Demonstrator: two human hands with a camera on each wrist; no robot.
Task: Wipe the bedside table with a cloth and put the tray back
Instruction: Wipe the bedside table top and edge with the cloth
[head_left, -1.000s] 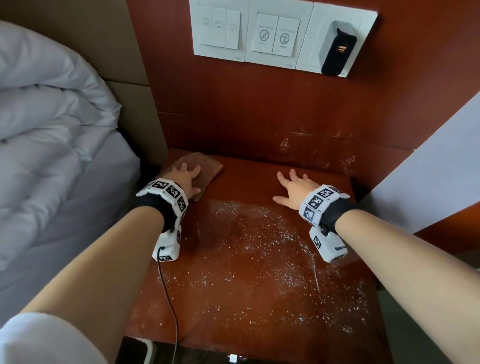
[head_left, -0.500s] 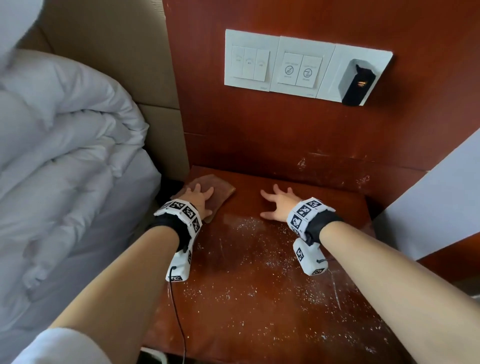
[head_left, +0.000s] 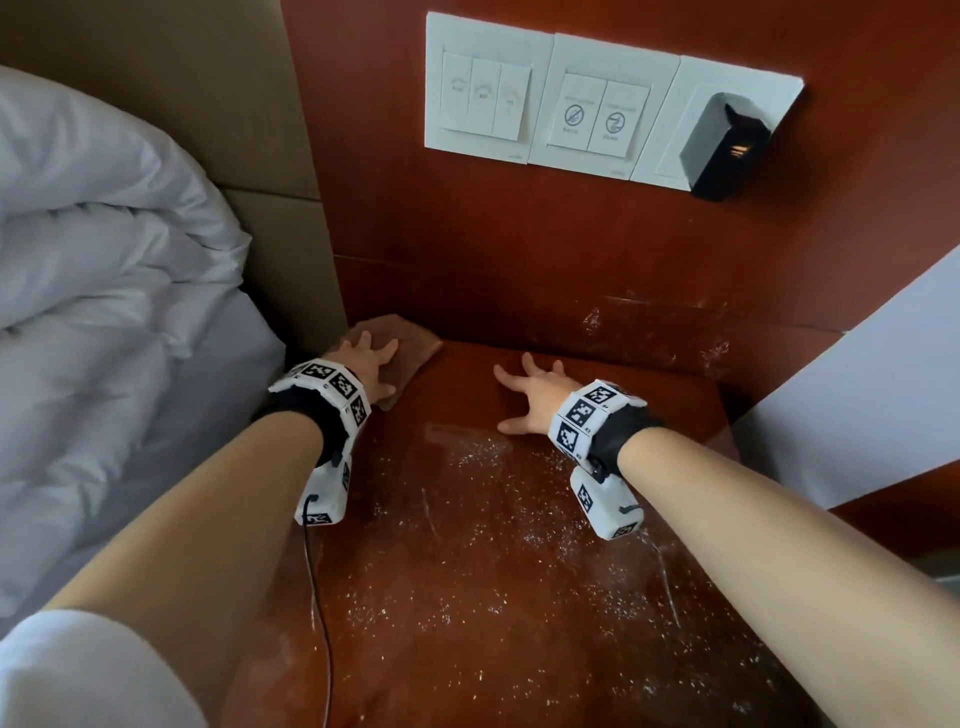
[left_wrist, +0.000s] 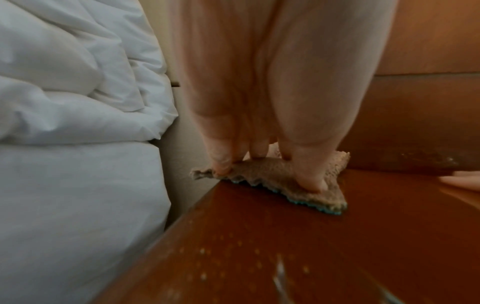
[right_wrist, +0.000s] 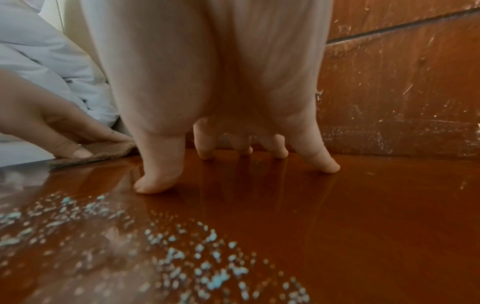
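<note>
A brown cloth (head_left: 415, 344) lies at the back left corner of the red-brown bedside table (head_left: 493, 613), one end hanging over the left edge. My left hand (head_left: 366, 358) presses flat on the cloth (left_wrist: 270, 170) with straight fingers (left_wrist: 307, 176). My right hand (head_left: 532, 389) is spread, its fingertips (right_wrist: 153, 183) resting on the bare tabletop near the back. White specks (head_left: 519, 525) are scattered over the middle and front of the table, close behind the right hand's thumb (right_wrist: 207, 267). No tray is in view.
A bed with a white duvet (head_left: 104, 312) and a beige headboard (head_left: 270, 156) sits just left of the table. The wooden wall panel behind carries white switches (head_left: 545, 104) and a black charger (head_left: 724, 150). A black cable (head_left: 317, 597) hangs from my left wrist.
The view has shifted closer and to the left. My right hand has slid left along the back of the table. My left hand stays on the cloth in the back left corner.
</note>
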